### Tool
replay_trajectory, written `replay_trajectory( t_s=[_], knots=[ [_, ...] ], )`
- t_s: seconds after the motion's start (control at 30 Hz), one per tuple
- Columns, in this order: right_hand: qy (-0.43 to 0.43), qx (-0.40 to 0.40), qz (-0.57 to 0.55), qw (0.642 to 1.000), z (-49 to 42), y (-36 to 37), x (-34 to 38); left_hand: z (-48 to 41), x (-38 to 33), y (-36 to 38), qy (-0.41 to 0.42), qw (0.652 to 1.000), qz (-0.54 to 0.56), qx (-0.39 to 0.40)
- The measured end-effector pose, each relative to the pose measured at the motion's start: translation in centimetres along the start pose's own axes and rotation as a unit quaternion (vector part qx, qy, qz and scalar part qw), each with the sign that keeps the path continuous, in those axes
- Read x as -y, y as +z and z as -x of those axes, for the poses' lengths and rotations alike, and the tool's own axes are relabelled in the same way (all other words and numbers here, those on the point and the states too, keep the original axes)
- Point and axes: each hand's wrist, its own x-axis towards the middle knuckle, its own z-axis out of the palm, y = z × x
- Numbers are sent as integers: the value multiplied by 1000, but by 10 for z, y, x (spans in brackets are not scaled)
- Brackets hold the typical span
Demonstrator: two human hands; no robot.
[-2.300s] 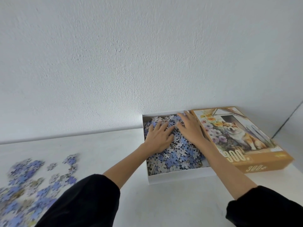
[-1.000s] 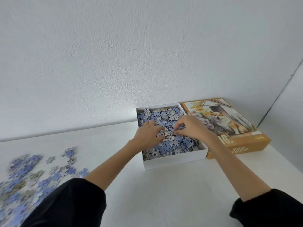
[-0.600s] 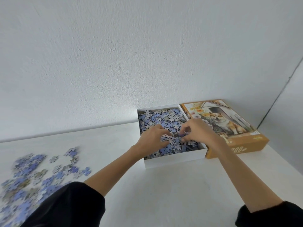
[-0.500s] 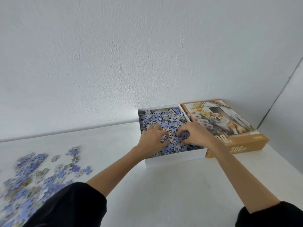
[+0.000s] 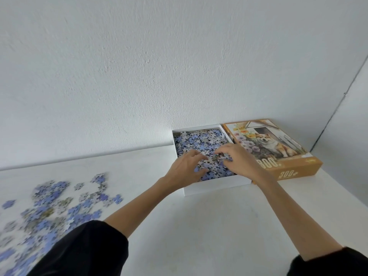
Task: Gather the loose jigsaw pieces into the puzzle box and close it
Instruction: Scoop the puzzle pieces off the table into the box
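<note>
White table (image 5: pixel 199 226) bears a box (image 5: pixel 215 188) of bluish pieces (image 5: pixel 203 140) (lid (image 5: pixel 278 148) beside); left hand (image 5: pixel 187 168) and right hand (image 5: pixel 241 160) rest inside, grips apart.

A white, rough-plastered wall (image 5: pixel 159 66) fills most of the view and meets a smooth white tabletop (image 5: pixel 199 226) below. At far right a dark seam (image 5: pixel 338 104) marks what seems a second wall (image 5: pixel 356 120) (the room's corner). The light is soft and even.

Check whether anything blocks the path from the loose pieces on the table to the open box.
Nothing visible does. Bare table lies between the loose pieces and the open box; the lid sits on the box's right, away from them.
</note>
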Motion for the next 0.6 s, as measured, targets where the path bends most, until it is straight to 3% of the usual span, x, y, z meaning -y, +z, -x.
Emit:
replay_trajectory(
  t_s=[0.1,0.23,0.6],
  knots=[
    [-30,-74,-33,996,-2,6,19,12,9,-16,3,999,4,-39],
    [-62,-106,-60,991,-8,16,54,37,28,-43,-11,997,-3,-74],
    [-113,-85,-97,985,-23,76,189,159,120,-121,-66,992,-34,-104]
  ],
)
